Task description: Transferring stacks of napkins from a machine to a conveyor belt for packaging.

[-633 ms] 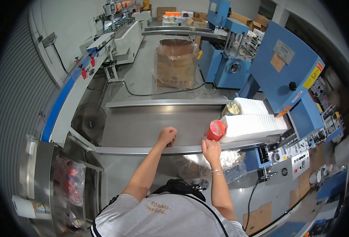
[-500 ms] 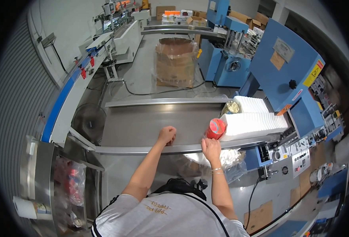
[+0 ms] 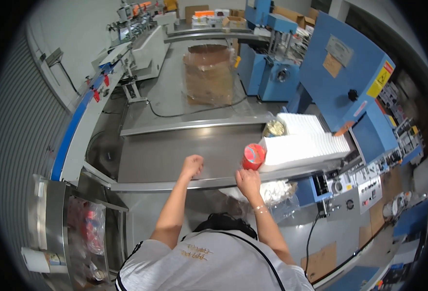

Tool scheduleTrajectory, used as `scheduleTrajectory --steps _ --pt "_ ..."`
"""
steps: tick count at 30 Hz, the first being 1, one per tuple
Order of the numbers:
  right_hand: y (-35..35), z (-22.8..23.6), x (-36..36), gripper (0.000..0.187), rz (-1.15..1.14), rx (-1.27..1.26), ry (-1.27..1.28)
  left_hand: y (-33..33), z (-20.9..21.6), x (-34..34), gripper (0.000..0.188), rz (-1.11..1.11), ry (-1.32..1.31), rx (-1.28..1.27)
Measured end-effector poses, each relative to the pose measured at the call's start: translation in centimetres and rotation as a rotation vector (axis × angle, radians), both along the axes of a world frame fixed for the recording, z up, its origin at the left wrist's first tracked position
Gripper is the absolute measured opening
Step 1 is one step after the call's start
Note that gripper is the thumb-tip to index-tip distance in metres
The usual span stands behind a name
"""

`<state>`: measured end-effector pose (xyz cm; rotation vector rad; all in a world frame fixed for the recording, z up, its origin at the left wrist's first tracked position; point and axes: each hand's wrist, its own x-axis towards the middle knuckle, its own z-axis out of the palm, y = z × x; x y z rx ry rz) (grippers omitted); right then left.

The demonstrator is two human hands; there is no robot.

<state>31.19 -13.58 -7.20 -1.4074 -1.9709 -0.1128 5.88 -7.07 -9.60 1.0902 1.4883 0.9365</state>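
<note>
My left hand (image 3: 193, 166) is closed in a loose fist over the metal trough (image 3: 170, 150), near its front rail, with nothing visible in it. To the right, my right hand (image 3: 248, 182) is at the front rail (image 3: 209, 183) with its fingers curled together. Its fingertips are just below a red, round, plastic-wrapped bundle (image 3: 253, 156) that stands in the trough; whether they touch it or grip anything is hidden. Against the bundle's right side lies a long row of white, thin-ridged stacked pieces (image 3: 301, 151). A second white row and a cream-gold wrapped bundle (image 3: 274, 128) lie behind.
A large blue machine (image 3: 345, 82) stands at the right end of the trough. Beyond the back rail is a plastic-lined cardboard box (image 3: 209, 77). A conveyor with a blue edge (image 3: 73, 128) runs along the left. White material in a clear bag (image 3: 274, 194) lies below the front rail.
The whole scene has shifted slightly left in the view. Both hands keep nearly the same places relative to the trough and the red bundle.
</note>
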Motion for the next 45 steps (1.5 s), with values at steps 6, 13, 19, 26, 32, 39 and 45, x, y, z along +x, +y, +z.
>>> scheduleTrajectory --steps 6,13,19,26,32,39,45 --pt "1.0 0.6 0.2 0.020 0.109 -0.107 0.095 -0.1 0.9 -0.3 0.018 0.114 0.058 0.204" --pt "0.3 5.7 3.2 0.010 0.289 -0.140 0.279 -1.0 4.9 6.3 0.044 -0.127 0.392 0.481" --pt "2.5 7.5 5.8 0.028 0.133 0.059 0.010 -0.4 8.5 13.7 0.087 -0.333 0.469 0.618" --pt "2.1 5.7 9.2 0.025 0.031 -0.026 -0.187 -0.7 8.1 15.7 0.067 -0.431 0.513 0.667" --pt "2.5 4.8 9.7 0.026 0.073 0.030 -0.136 -0.1 7.8 14.9 0.058 -0.045 0.723 0.658" --pt "2.6 4.7 10.1 0.032 0.119 0.025 -0.145 -1.4 9.2 16.4 0.041 0.089 1.008 0.608" --pt "4.9 10.5 11.2 0.028 0.362 -0.016 0.214 -4.1 5.5 21.4 0.056 -0.364 0.283 0.371"
